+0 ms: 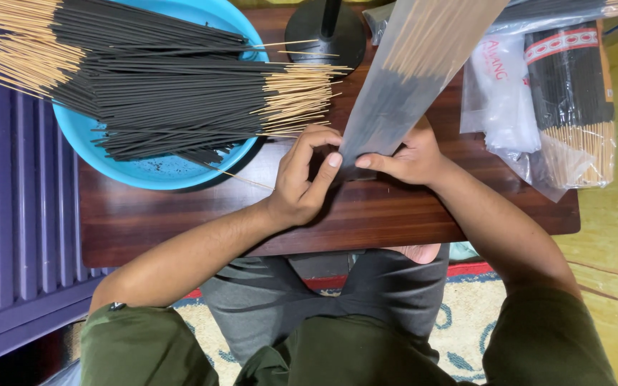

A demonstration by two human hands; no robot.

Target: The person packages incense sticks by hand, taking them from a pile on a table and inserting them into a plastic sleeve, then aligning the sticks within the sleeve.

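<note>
Basin point(87, 136) of incense sticks point(173, 93) left on table point(180, 221), packets point(574, 100) right, pouch point(409, 78) between.

On your dark wooden tabletop point(180, 229) sits a blue basin point(151, 171) heaped with black incense sticks point(166, 93), their bare bamboo ends pointing both ways. A round black stand base point(323, 32) rests just behind it. At the far right you have filled clear packets point(574, 100) piled together. A patterned rug point(466, 314) covers the floor below.
</note>
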